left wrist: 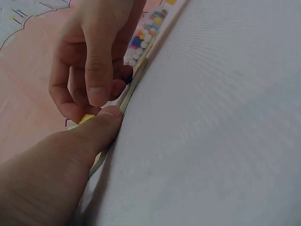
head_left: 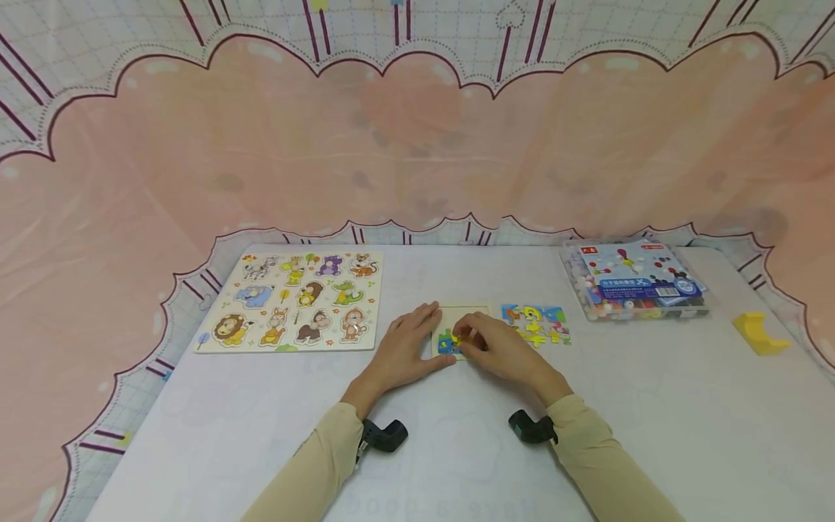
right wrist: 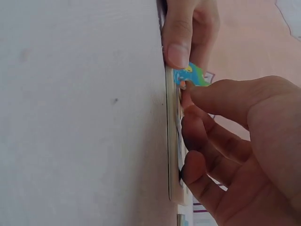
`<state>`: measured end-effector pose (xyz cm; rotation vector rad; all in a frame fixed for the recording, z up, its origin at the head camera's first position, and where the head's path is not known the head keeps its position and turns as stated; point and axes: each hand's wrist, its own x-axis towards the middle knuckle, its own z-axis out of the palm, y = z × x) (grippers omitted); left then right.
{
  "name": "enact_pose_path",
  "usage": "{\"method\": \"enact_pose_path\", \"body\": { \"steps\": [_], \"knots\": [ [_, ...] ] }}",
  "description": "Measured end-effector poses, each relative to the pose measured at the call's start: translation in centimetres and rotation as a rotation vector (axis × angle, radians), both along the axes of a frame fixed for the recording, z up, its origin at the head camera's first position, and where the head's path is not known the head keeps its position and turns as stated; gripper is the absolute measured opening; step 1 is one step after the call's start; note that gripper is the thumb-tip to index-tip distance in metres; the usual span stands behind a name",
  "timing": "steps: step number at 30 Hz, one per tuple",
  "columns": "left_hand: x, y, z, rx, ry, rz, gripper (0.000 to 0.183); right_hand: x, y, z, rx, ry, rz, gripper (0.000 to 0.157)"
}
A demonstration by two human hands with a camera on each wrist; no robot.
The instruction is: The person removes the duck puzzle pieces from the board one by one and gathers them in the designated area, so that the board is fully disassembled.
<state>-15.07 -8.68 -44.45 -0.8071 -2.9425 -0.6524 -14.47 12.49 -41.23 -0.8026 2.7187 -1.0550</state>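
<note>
A small wooden puzzle tray (head_left: 481,309) lies mid-table, with blue, green and yellow jigsaw pieces (head_left: 446,344) in its lower left part. My left hand (head_left: 407,344) rests at the tray's left side, fingers extended and thumb on the near edge. Over the tray, my right hand (head_left: 505,351) pinches a jigsaw piece between thumb and index finger. In the right wrist view, a tilted blue and green puzzle piece (right wrist: 192,75) shows by that thumb. The right fingers hide part of the tray. Beside it on the right lie several bright jigsaw pieces (head_left: 554,315).
At the left stands a large animal puzzle board (head_left: 306,297), lying flat. A clear plastic box (head_left: 636,283) of coloured beads with a printed sheet sits at the back right. A yellow curved block (head_left: 759,333) lies near the table's right edge.
</note>
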Motion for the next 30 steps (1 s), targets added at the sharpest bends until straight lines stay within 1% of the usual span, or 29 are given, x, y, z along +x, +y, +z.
{"method": "enact_pose_path", "body": {
  "steps": [5,9,14,23,30],
  "knots": [
    [-0.1,0.0,0.0,0.006,0.004,0.004,0.084,0.0,-0.3,0.2,-0.038,-0.021,0.010,0.012],
    [-0.1,0.1,0.1,0.007,0.006,0.003,0.083,0.1,-0.5,0.3,-0.053,-0.005,0.013,0.012],
    [0.0,0.0,0.1,0.011,-0.005,0.005,0.084,0.1,-0.5,0.5,-0.050,-0.029,-0.024,0.013],
    [0.1,0.1,0.1,0.028,-0.012,0.011,0.085,0.1,0.3,0.5,-0.055,-0.006,-0.041,0.014],
    [0.2,0.1,0.2,0.034,0.005,0.004,0.084,0.1,0.9,0.5,-0.030,-0.003,-0.061,0.013]
  ]
}}
